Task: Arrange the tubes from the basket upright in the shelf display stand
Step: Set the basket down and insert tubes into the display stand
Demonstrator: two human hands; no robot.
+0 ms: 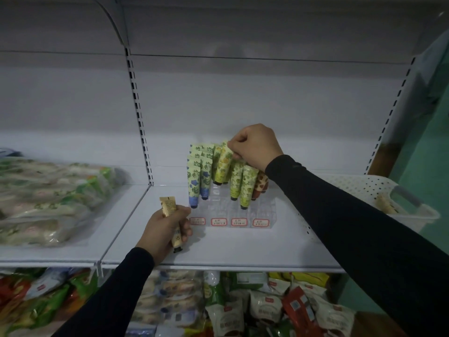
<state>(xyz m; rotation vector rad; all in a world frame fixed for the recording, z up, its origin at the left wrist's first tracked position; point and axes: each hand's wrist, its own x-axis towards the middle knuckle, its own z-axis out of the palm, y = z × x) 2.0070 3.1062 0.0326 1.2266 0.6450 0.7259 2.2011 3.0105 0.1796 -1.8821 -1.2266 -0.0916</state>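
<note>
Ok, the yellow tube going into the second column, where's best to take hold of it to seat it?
Take the yellow tube by its flat crimped top edge, coming from above. It stands cap-down in the clear stand with neighbours close on both sides, so only the top is free. The right hand pinches it there.

Patterned tubes (220, 171) upright, caps down, in clear stand (264, 210), beige tube (170, 210) held apart
</note>
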